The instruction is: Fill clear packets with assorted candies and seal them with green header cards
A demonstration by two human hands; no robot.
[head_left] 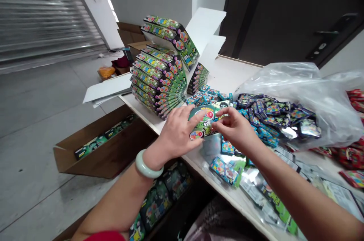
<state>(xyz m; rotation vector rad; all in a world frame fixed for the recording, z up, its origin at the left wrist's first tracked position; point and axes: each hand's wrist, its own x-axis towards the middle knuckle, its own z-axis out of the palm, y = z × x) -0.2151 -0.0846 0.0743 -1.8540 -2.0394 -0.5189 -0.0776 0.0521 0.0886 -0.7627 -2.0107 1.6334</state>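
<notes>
My left hand (178,131), with a pale green bangle on its wrist, grips a small green printed box (206,119) over the white table (227,74). My right hand (234,127) pinches the same box at its right end, fingers closed on its edge or flap. Just behind the box stands a leaning stack of the same green boxes (160,78). A pile of blue and dark foil packets (267,116) lies right of my hands. More packets (224,169) lie loose under my right wrist.
A clear plastic bag (307,93) lies over the packets at right, red packets (352,157) beyond it. An open cardboard carton (99,150) with green boxes sits on the floor at left, another carton (162,199) below the table edge. White card sheets (108,89) overhang the table.
</notes>
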